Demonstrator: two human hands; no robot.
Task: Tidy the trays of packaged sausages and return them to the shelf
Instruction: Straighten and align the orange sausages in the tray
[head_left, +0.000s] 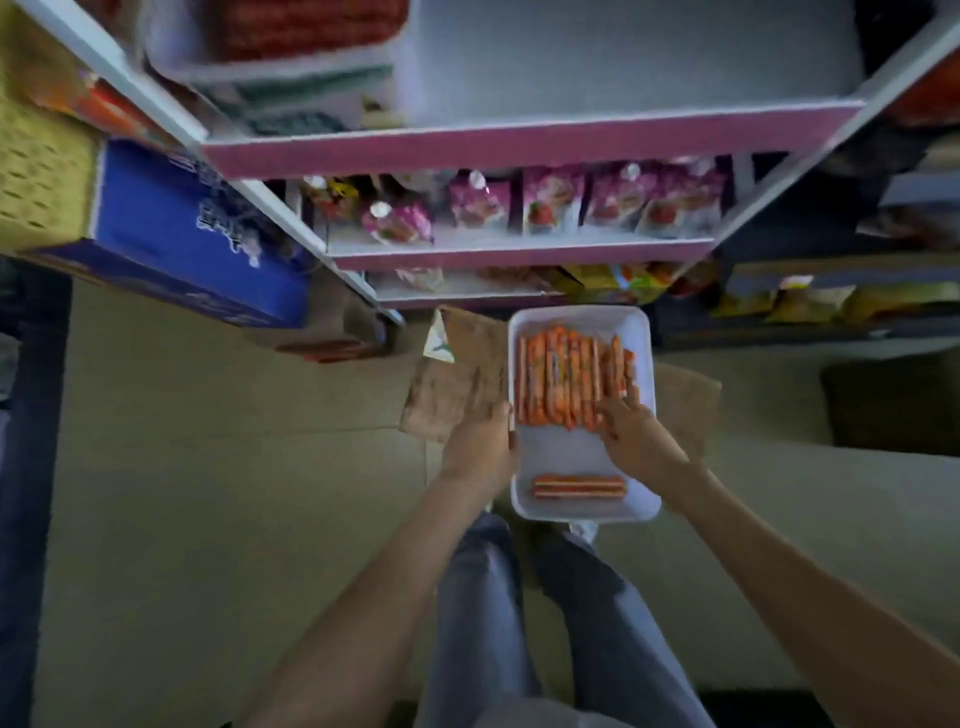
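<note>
A white tray (582, 460) lies on the floor in front of the shelf unit. A row of several orange packaged sausages (566, 379) fills its far half, lined up side by side. Two more sausage packs (579, 487) lie crosswise near its front edge. My left hand (480, 444) grips the tray's left rim, thumb over the edge. My right hand (631, 431) rests on the near ends of the right-hand sausages in the row, fingers spread and straight. Another tray of red sausages (306, 31) sits on the top shelf (519, 143) at the left.
Flattened brown cardboard (457, 384) lies under and beside the tray. The pink-edged shelves hold pink pouches (550, 200) and snack packs lower down. A blue box (171, 228) and a yellow crate (41, 171) stand at the left. My legs are below the tray.
</note>
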